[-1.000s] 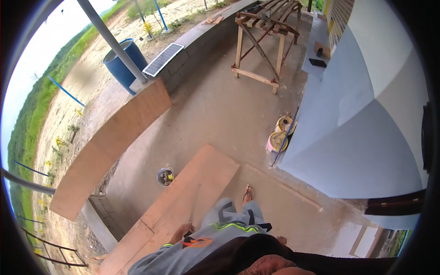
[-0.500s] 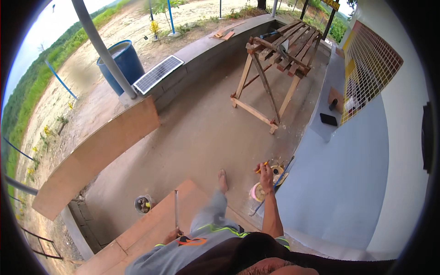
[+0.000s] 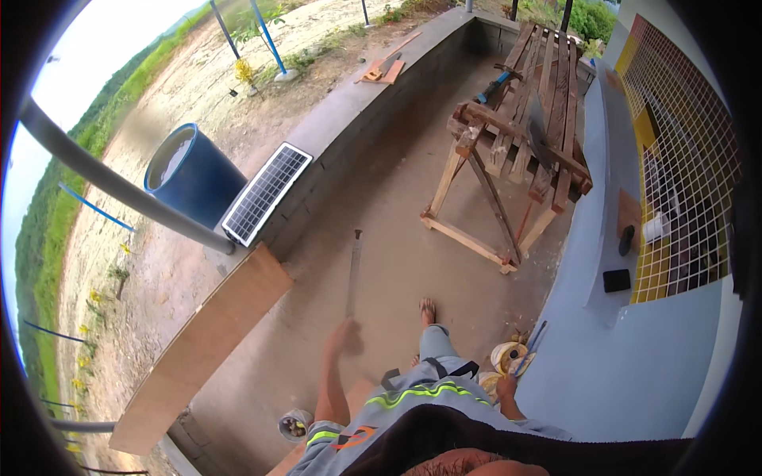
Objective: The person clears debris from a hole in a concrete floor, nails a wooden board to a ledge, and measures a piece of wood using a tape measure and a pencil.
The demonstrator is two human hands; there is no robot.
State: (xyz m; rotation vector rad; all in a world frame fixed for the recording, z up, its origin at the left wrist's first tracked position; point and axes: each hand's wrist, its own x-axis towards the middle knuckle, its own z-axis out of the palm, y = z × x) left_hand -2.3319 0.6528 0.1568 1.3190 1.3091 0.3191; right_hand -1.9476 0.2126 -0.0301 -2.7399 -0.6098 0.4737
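My left hand (image 3: pixel 344 336), blurred by motion, is closed around one end of a long thin grey metal strip (image 3: pixel 354 274). The strip points away over the concrete floor, and its far end is dark. My right hand (image 3: pixel 506 386) is low beside my right hip, near a round tub (image 3: pixel 508 358) and a blue rod (image 3: pixel 530 349). Its fingers look curled, but whatever they hold cannot be made out. Below my left arm, a brown plywood sheet (image 3: pixel 361 394) shows only in part. A small bucket (image 3: pixel 294 425) with things in it stands to its left.
A slatted wooden workbench (image 3: pixel 508 151) stands ahead on the right, a handsaw (image 3: pixel 538 127) on it. Along the low wall lie a solar panel (image 3: pixel 268 193) and wood scraps (image 3: pixel 383 71). A leaning board (image 3: pixel 206 349) is at left, a blue barrel (image 3: pixel 194 178) beyond. A phone (image 3: pixel 616 280) rests on the right ledge.
My left hand has swung forward with the metal strip. My right hand, earlier raised with a yellow-orange pencil, has dropped back toward my hip. The view has shifted, and I stand more upright.
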